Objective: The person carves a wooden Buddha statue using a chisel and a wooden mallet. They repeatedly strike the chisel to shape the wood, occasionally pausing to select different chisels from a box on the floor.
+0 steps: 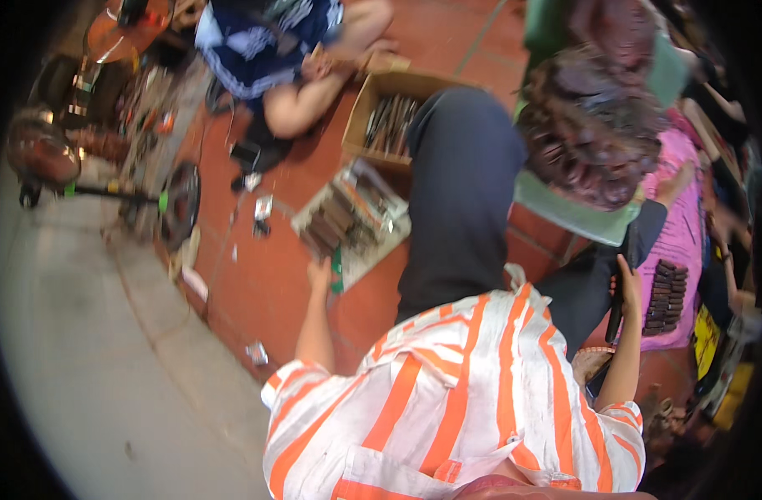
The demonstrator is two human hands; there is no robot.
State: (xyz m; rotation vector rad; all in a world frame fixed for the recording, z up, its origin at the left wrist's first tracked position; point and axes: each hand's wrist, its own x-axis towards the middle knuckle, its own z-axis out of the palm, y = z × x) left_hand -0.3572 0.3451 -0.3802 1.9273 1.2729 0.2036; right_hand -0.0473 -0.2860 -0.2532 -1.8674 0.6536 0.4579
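Observation:
My left hand (318, 272) reaches to the near edge of a light board (371, 265). It touches or nearly touches several brown block-like pieces (331, 223) lying side by side there; blur hides its fingers. A small green item (337, 271) is right beside it. At my right side, my right hand (629, 282) is closed around a long dark stick-like tool (617, 310), whose exact kind I cannot make out. Ahead of my right leg, a dark brown carved piece with a wrinkled, ridged surface (589, 125) rests on a green plastic stool (577, 212).
A cardboard box (356, 125) holds several slim dark tools (391, 125). Another person (293, 100) sits beyond it. On the right, a pink sheet (677, 221) bears rows of brown pieces (666, 296). A fan (43, 150) stands far left on the floor.

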